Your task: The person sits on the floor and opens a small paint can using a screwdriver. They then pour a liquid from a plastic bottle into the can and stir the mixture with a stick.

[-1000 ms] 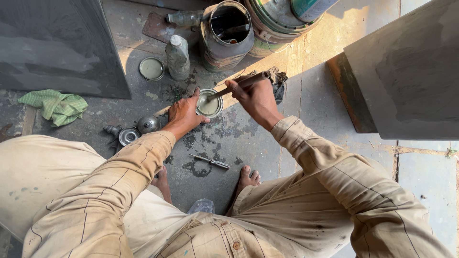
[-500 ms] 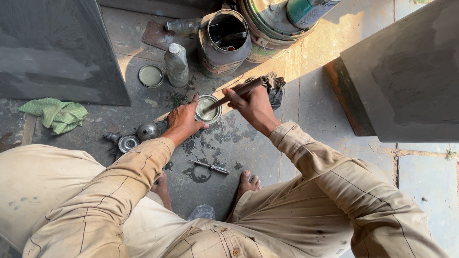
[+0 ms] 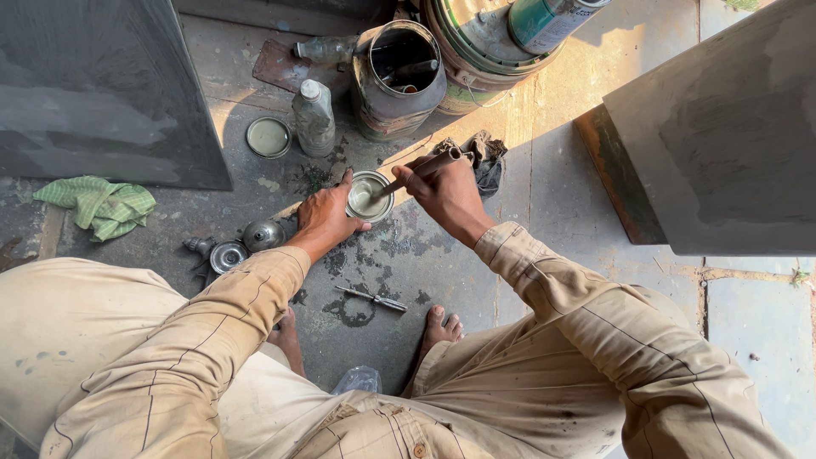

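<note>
Tin (image 3: 369, 196) sits on the stained floor (image 3: 425, 263) just ahead of the squatting person, small, round and open, with pale paint inside; the head view is the only 1, looking straight down. Left hand (image 3: 325, 218) rests on the floor against the tin's left side, fingers spread a little and curled round its wall, thumb reaching toward the near rim. Right hand (image 3: 446, 191) is clenched on a stick (image 3: 422, 168), fingers wrapped tight together round the shaft; the stick slants down to the left and its lower end is inside the tin, in the paint.

Beyond the tin stands a plastic bottle (image 3: 314, 117), upright, with a flat round lid (image 3: 269, 137) lying just left of it; behind those stands a dented metal can (image 3: 398, 78), open, dark inside, and next to it a large drum (image 3: 476, 47) with a green cylinder (image 3: 544, 21) lying on top. A dark rag (image 3: 489, 161) lies just behind the right hand. Left of the left forearm lie 2 small metal parts (image 3: 246, 242), shiny and rounded, close together; farther left a green cloth (image 3: 98, 204) lies crumpled by a grey panel (image 3: 102, 93). Near the person's bare toes (image 3: 442, 327) lies a thin metal tool (image 3: 371, 297), flat on a dark stain. A grey slab (image 3: 722, 127) fills the right side; both sleeves are beige and paint-marked.
</note>
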